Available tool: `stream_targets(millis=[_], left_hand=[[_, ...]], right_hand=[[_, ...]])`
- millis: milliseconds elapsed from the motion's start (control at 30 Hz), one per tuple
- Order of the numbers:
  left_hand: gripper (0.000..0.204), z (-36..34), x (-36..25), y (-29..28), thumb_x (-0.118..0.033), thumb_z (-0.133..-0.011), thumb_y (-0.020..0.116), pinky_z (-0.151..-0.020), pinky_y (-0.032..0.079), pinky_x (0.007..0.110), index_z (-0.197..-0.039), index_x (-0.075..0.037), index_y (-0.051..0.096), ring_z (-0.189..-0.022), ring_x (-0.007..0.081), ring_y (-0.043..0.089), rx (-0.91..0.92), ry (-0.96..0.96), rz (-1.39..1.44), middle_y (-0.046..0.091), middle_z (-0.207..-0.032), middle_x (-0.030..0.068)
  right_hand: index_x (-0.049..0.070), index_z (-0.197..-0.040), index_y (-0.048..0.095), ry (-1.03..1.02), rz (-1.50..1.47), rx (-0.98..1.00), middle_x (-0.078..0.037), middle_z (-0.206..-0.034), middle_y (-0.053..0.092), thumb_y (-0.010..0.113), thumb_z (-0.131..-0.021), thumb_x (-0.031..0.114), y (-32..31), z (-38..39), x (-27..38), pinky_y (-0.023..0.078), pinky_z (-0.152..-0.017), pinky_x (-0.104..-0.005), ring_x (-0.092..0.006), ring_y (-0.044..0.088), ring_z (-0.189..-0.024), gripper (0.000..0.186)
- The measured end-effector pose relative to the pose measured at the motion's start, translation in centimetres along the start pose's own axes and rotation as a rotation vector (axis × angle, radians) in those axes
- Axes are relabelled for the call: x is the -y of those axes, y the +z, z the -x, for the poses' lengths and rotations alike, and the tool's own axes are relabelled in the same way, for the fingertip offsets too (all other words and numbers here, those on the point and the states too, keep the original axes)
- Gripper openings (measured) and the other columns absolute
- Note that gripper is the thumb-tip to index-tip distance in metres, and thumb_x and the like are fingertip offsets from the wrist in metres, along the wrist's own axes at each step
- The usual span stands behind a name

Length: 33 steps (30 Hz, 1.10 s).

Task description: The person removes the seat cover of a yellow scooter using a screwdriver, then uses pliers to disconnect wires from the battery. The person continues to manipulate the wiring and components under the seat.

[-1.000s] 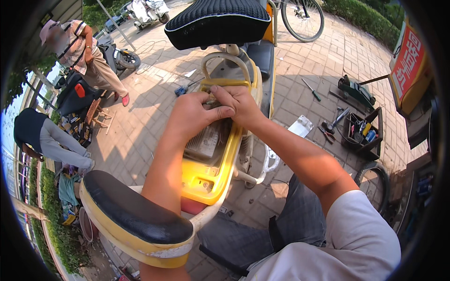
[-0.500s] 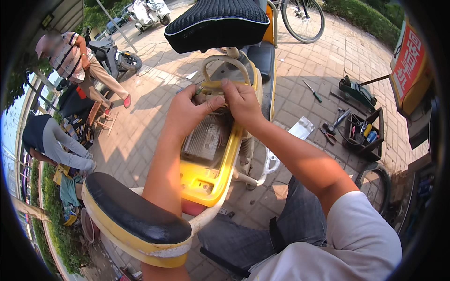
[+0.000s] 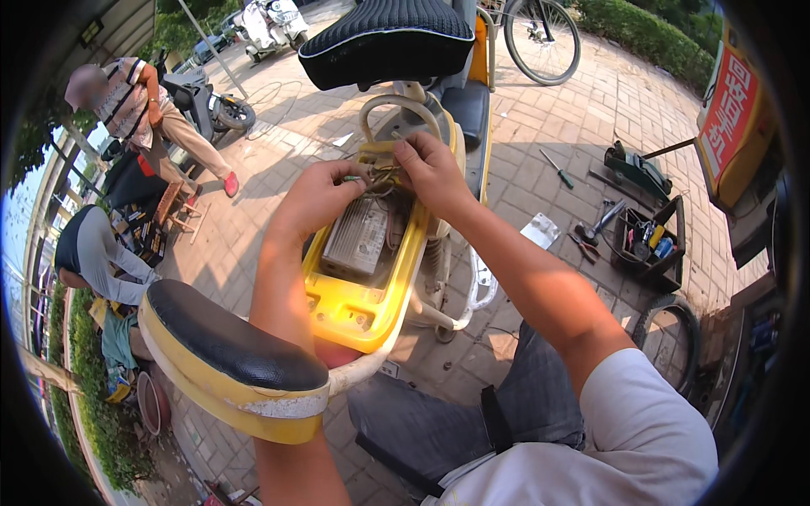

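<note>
A yellow scooter body (image 3: 363, 312) stands before me with its black seat (image 3: 388, 38) tipped up. In the opened yellow compartment lies a grey battery box (image 3: 359, 236). Above its far end my left hand (image 3: 316, 198) pinches a small green-tipped wire end. My right hand (image 3: 430, 169) pinches the bundle of thin wires (image 3: 381, 175) right beside it; the fingertips of both hands almost meet. A black and yellow padded backrest (image 3: 228, 358) sits close under my left forearm.
An open black toolbox (image 3: 645, 240) and loose hand tools (image 3: 557, 169) lie on the brick paving at right, near a tyre (image 3: 671, 337). Two people (image 3: 126, 101) are at left by a low stool. A bicycle wheel (image 3: 540, 38) and parked scooters stand farther back.
Both hands have shifted from gripping the compartment's far rim to pinching the wires over the battery. The person standing at the left has stepped a little.
</note>
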<state>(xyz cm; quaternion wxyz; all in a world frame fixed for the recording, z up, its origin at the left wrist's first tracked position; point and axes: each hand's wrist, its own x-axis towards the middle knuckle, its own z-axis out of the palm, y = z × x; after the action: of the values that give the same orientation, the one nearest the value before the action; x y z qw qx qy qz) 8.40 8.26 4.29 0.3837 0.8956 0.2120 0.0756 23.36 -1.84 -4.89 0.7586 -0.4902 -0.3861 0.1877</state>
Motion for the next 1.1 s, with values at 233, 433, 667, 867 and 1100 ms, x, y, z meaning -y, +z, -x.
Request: stream_targets(millis=[233,433,667,867,1100], left_hand=[[0.025,0.1,1.6,-0.5,-0.014,-0.086,0.064,-0.071,0.045,0.023,-0.106,0.000,0.065,-0.079,0.0097,0.056,0.009,0.059,0.090,0.064,-0.087,0.0027],[0.019,-0.5,1.8,-0.3,-0.018,-0.088,0.064,-0.062,0.041,0.022,-0.099,-0.003,0.067,-0.071,0.0063,0.051,-0.094,0.057,0.317,0.061,-0.081,-0.0007],[0.021,-0.5,2.4,-0.4,-0.020,-0.088,0.065,-0.061,0.040,0.021,-0.098,-0.002,0.066,-0.068,0.0052,0.049,-0.091,0.062,0.143,0.059,-0.078,-0.0020],[0.021,-0.5,1.6,0.0,-0.017,-0.087,0.065,-0.068,0.046,0.027,-0.098,0.002,0.065,-0.074,0.0099,0.055,-0.063,0.091,0.161,0.063,-0.081,0.0042],[0.019,-0.8,3.0,-0.5,-0.013,-0.086,0.063,-0.070,0.048,0.033,-0.097,0.003,0.066,-0.076,0.0160,0.060,-0.237,0.363,-0.156,0.066,-0.083,0.0103]], right_hand=[[-0.002,-0.098,0.057,-0.097,0.085,0.051,-0.005,-0.080,0.061,0.059,-0.093,0.019,0.7,0.2,0.3,0.045,-0.065,-0.0247,-0.0096,0.055,-0.072,0.022],[-0.004,-0.098,0.062,-0.080,0.134,0.285,-0.007,-0.085,0.064,0.060,-0.091,0.021,0.9,-0.2,0.7,0.047,-0.073,-0.0280,-0.0114,0.057,-0.081,0.026],[-0.002,-0.100,0.065,0.246,0.141,0.330,-0.003,-0.084,0.062,0.060,-0.090,0.021,0.8,-1.1,2.8,0.045,-0.071,-0.0272,-0.0109,0.055,-0.077,0.025],[0.001,-0.097,0.065,0.365,0.168,0.445,0.001,-0.078,0.058,0.059,-0.091,0.022,0.4,-1.2,5.0,0.039,-0.057,-0.0216,-0.0064,0.049,-0.066,0.023],[0.003,-0.102,0.064,0.444,0.216,0.549,0.001,-0.076,0.057,0.056,-0.093,0.026,-0.1,-3.3,5.0,0.036,-0.054,-0.0216,-0.0059,0.045,-0.063,0.026]])
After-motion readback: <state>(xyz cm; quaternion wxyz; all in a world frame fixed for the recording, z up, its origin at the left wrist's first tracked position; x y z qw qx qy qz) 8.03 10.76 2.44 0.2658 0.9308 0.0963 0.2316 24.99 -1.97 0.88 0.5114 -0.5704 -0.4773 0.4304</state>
